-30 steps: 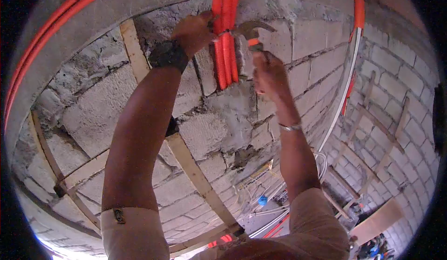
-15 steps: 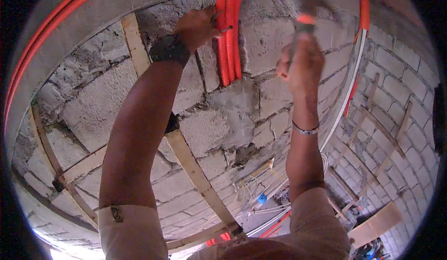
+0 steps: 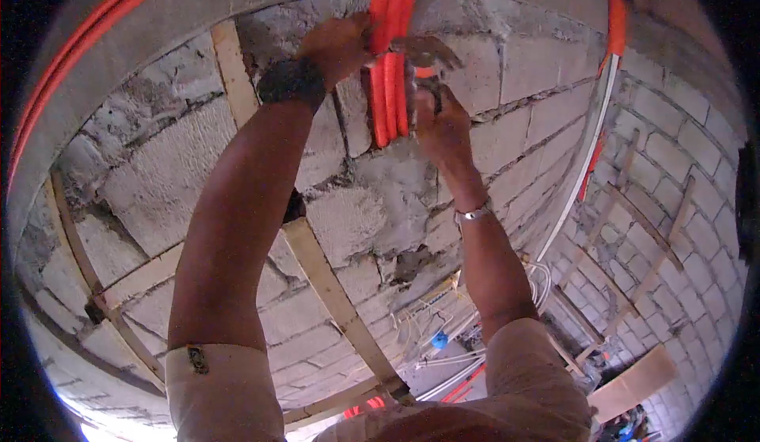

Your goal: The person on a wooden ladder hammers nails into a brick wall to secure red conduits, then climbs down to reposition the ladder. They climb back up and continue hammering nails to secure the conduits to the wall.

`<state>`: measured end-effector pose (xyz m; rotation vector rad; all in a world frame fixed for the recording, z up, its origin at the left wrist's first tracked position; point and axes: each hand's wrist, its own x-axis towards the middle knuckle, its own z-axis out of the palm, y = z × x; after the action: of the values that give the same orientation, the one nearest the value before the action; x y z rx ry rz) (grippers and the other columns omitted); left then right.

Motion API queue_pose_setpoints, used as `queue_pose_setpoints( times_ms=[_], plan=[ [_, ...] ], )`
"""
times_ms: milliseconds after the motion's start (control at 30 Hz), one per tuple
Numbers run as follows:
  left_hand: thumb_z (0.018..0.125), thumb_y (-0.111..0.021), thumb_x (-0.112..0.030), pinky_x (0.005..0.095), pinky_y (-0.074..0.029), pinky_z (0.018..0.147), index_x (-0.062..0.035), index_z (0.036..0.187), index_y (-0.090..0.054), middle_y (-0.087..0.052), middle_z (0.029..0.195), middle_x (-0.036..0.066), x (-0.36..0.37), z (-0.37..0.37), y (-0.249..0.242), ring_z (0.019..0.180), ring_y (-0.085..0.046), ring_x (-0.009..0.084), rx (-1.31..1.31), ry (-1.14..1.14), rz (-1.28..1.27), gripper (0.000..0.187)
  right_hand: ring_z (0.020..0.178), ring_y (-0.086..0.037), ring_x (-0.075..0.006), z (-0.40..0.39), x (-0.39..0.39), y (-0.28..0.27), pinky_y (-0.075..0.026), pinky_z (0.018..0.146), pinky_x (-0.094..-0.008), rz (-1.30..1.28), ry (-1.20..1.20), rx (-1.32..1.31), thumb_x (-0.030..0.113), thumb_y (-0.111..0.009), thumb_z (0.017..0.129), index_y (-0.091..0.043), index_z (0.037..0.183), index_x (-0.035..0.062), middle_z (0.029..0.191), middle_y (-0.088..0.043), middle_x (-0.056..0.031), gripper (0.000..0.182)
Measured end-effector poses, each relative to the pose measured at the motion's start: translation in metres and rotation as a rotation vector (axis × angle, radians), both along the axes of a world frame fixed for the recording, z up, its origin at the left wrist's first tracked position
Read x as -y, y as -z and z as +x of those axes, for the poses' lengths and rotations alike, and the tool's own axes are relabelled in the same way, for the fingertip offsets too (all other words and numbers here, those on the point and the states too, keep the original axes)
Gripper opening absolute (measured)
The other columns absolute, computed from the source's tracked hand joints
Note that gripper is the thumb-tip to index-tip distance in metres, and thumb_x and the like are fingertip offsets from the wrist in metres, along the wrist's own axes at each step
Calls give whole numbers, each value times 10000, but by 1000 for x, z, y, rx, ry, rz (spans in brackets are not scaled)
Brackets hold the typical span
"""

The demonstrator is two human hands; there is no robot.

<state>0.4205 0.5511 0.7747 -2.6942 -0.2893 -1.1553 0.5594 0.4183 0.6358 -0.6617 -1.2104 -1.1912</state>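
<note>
Against the block wall, my left hand (image 3: 339, 46) is closed at the left side of a bundle of red corrugated conduits (image 3: 389, 98), pinching a nail whose shaft lies across them. My right hand (image 3: 443, 121) grips a hammer (image 3: 427, 49) by its dark handle, just right of the bundle. The hammer's head, blurred, points left with its face right at the conduits, where the nail's end is hidden. An orange band shows below the head.
Wooden strips (image 3: 332, 284) cross the block wall (image 3: 348, 212) below my arms. More red conduits (image 3: 87, 38) curve along the concrete beam at upper left. A white pipe (image 3: 582, 169) runs down the right corner. Loose cables and a blue object (image 3: 439, 339) are lower down.
My right hand has swung the hammer left and down, from out by the wall to the conduits. My left hand stays at the bundle.
</note>
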Motion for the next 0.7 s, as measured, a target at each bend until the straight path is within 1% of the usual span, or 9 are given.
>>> queue_pose_setpoints(
  times_ms=[67,133,200,233,267,367,467,533,700],
  plan=[
    [657,-735,-244,459,-499,729,-71,1053,-556,-651,846,176,-11,3,-2,826,-629,358,48,80,-71,468,466,-493,-108,5,4,2,-398,389,-242,-652,-225,-651,283,-503,926,-471,749,83,598,-488,-11,268],
    [653,-733,-238,458,-497,746,-78,1063,-554,-646,888,185,4,-5,2,855,-623,362,43,11,142,475,508,-510,-109,-16,42,-17,-398,398,-254,-644,-492,-782,275,-491,930,-472,757,82,619,-488,-11,260],
    [658,-730,-240,460,-497,749,-78,1058,-552,-644,889,188,17,-8,0,862,-621,365,-5,-75,76,467,519,-534,-147,-13,59,-18,-403,401,-297,-402,-1221,-560,278,-491,924,-499,779,67,645,-511,-34,256],
    [663,-727,-242,462,-498,753,-78,1053,-550,-643,890,190,19,-8,-3,869,-619,367,-43,-152,32,458,545,-551,-192,-32,51,-18,-413,423,-345,-347,-748,-778,275,-492,914,-500,787,58,684,-530,-55,252],
    [663,-727,-242,462,-498,753,-78,1053,-550,-643,890,190,19,-9,0,869,-619,367,-41,-150,34,458,545,-551,-192,-37,38,-15,-413,423,-345,-345,-746,-776,275,-492,914,-500,787,58,684,-530,-55,252],
    [666,-724,-236,472,-500,752,-81,1067,-547,-642,890,187,14,-2,-5,874,-616,375,11,-56,26,465,516,-514,-160,-6,12,1,-411,410,-298,-408,42,-346,304,-499,913,-440,739,85,638,-482,-34,285],
    [657,-725,-222,477,-498,757,-65,1076,-542,-638,895,196,11,-6,-5,877,-612,385,-35,-128,16,483,656,-567,-215,-12,61,2,-481,590,-371,-614,-368,-710,376,-491,899,-539,914,26,706,-572,-107,354],
    [655,-716,-195,472,-498,764,-43,1076,-539,-635,896,207,12,-6,-2,874,-613,389,-43,-72,26,481,587,-529,-144,-10,97,5,-458,493,-288,-594,-739,-875,431,-471,908,-525,934,59,653,-521,-56,377],
    [647,-720,-179,452,-506,762,-23,1062,-537,-639,885,204,20,-10,-3,873,-618,379,-10,-17,80,480,449,-457,-95,-12,160,61,-360,383,-227,-391,-666,-825,538,-467,879,-490,916,53,589,-466,0,487]
  ],
)
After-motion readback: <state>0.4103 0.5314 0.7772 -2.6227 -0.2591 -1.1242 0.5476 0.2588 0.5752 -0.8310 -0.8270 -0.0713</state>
